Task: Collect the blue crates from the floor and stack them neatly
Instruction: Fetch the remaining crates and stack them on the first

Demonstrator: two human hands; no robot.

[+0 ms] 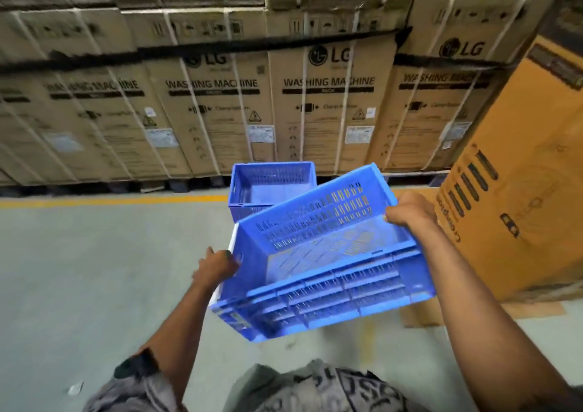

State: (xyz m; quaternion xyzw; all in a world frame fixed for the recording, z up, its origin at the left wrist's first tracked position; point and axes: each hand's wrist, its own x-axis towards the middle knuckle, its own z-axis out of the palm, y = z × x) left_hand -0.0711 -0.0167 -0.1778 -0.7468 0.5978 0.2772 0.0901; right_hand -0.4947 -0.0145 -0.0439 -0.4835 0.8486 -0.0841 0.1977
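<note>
I hold a blue slotted plastic crate [321, 254] in the air in front of me, tilted so its left end hangs lower. My left hand [216, 265] grips the handle at its left end. My right hand [408, 211] grips the rim at its far right end. The crate is empty. Behind it, a second blue crate [271, 179] stands upright against the boxes, its lower front hidden by the held crate.
A wall of stacked cardboard washing-machine boxes [195, 112] runs across the back. A tall orange-brown carton [517, 190] stands at the right on flat cardboard [419, 314]. A yellow floor line [110, 202] runs along the boxes. Grey concrete floor [94, 269] lies to the left.
</note>
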